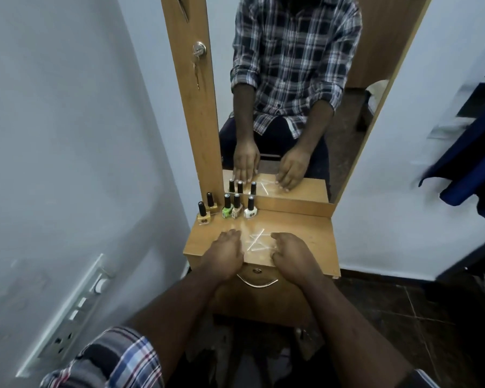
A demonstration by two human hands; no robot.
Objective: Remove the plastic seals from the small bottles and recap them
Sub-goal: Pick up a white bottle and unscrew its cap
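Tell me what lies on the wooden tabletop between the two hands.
In the head view, clear plastic seal strips lie scattered on the wooden tabletop between the left hand and the right hand; no bottle stands there.

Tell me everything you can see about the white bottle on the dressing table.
The white bottle is a small squarish nail polish bottle with a dark logo on its front and a tall black cap that is on. It stands upright at the right end of the row of bottles, by the back ledge below the mirror, beside a beige bottle. Neither hand touches it. Whether any seal remains on it cannot be told.
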